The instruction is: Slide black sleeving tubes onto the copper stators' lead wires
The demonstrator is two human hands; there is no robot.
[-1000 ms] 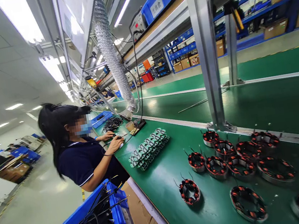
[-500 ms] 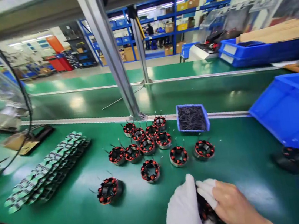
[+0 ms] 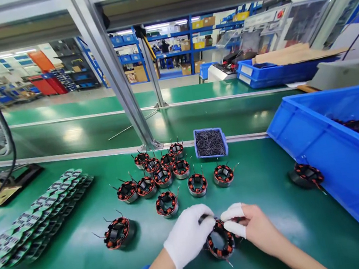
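Note:
My left hand (image 3: 190, 236), in a white glove, has its thumb and fingers closed on the upper left rim of a motor stator (image 3: 220, 241). This stator is a ring with copper-orange windings and black insulation, tilted so that its open middle faces me. My right hand (image 3: 248, 222), with white covers on some fingers, pinches the same stator at its upper right edge. Whether a lead wire is between those fingertips is hidden. Ahead stands a loose group of several similar stators (image 3: 163, 177) with thin wires sticking up. Another stator (image 3: 118, 232) lies tilted to the left.
A small tray (image 3: 210, 143) of short black pieces stands behind the stators. At right is a big blue bin (image 3: 332, 165) holding more stators, with one stator (image 3: 306, 175) beside it. Stacked green circuit boards (image 3: 37, 218) lie left. A metal post (image 3: 112, 68) rises at the back.
My view has shifted, showing more of the blue bin. My hands have opened away from around the stator, which was mostly covered before; its ring now shows between my fingertips.

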